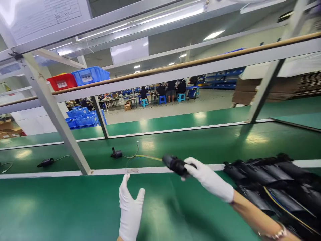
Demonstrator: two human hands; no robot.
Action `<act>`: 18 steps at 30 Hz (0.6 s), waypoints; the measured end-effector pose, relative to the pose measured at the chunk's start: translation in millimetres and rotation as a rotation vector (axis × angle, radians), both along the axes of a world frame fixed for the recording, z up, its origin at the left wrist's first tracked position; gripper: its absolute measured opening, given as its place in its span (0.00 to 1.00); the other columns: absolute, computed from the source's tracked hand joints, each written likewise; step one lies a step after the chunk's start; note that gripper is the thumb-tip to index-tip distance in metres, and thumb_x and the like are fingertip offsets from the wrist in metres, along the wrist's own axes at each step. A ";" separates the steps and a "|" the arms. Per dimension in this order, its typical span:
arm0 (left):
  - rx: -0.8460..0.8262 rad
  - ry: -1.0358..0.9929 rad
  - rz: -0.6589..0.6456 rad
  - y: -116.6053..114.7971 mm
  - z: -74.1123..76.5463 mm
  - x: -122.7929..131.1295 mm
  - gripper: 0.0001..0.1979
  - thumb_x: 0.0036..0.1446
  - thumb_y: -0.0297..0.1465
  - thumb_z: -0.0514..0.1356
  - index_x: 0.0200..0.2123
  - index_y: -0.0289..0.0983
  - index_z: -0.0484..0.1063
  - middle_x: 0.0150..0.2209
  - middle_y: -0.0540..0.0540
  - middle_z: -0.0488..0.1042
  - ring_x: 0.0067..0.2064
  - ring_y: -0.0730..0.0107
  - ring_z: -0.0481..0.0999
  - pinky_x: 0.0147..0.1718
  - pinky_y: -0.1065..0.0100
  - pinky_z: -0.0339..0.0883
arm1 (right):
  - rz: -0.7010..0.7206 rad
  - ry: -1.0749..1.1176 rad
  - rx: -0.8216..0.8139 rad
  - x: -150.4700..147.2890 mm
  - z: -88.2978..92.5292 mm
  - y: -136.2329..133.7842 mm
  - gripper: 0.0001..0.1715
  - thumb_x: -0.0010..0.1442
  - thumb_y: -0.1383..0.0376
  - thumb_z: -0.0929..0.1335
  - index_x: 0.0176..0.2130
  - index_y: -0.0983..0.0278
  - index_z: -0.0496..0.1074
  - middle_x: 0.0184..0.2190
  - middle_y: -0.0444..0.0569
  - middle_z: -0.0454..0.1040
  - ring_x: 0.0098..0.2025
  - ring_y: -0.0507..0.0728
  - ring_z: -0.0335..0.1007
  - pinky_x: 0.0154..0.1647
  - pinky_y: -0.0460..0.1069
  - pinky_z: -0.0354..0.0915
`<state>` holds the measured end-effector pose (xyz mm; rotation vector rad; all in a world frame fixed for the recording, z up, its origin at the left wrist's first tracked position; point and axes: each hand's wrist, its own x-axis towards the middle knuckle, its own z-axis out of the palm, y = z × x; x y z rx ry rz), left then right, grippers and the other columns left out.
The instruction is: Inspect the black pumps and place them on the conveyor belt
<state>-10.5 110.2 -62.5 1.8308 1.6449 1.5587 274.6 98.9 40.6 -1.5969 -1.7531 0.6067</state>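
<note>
Both of my hands wear white gloves. My right hand grips the end of a black cylindrical part, held above the green bench and slightly blurred. A thin yellowish cable trails leftward from that part. My left hand hovers over the bench with thumb and fingers apart, holding nothing. Beyond it lies a small black motor-like part with a grey cable and a white connector. Whether its cable joins the one on the held part I cannot tell.
Several black cylindrical parts with cables lie piled at the right. Another small black part rests at the far left. A white post rises on the left; a shelf rail holds red and blue bins. People sit far behind.
</note>
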 end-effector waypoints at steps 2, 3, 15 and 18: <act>-0.075 -0.028 -0.004 1.3 -3.4 5.6 0.30 0.61 0.40 0.55 0.63 0.38 0.53 0.61 0.34 0.65 0.63 0.51 0.66 0.62 0.46 0.58 | -0.186 -0.102 0.030 30.4 12.1 27.0 0.17 0.68 0.53 0.57 0.39 0.60 0.65 0.32 0.49 0.79 0.36 0.61 0.75 0.42 0.54 0.68; -0.100 -0.021 -0.009 1.3 -5.0 8.8 0.30 0.61 0.40 0.55 0.63 0.38 0.52 0.61 0.35 0.66 0.62 0.51 0.66 0.62 0.46 0.58 | -0.258 -0.153 0.032 46.3 18.0 41.8 0.15 0.69 0.55 0.59 0.39 0.61 0.66 0.32 0.50 0.79 0.36 0.60 0.74 0.42 0.54 0.68; -0.216 0.191 -0.053 8.6 -40.8 40.5 0.30 0.60 0.40 0.48 0.63 0.33 0.56 0.59 0.33 0.70 0.60 0.44 0.69 0.58 0.46 0.61 | -0.363 -0.471 -0.275 97.0 -24.0 130.0 0.17 0.69 0.59 0.68 0.52 0.67 0.71 0.50 0.53 0.74 0.47 0.59 0.74 0.48 0.58 0.72; -0.213 0.222 -0.084 8.7 -48.5 45.8 0.29 0.61 0.40 0.47 0.61 0.30 0.57 0.57 0.31 0.71 0.59 0.44 0.70 0.57 0.48 0.63 | -0.321 -0.494 -0.309 98.9 -32.0 125.0 0.18 0.69 0.58 0.67 0.53 0.67 0.71 0.50 0.53 0.74 0.47 0.59 0.74 0.48 0.57 0.72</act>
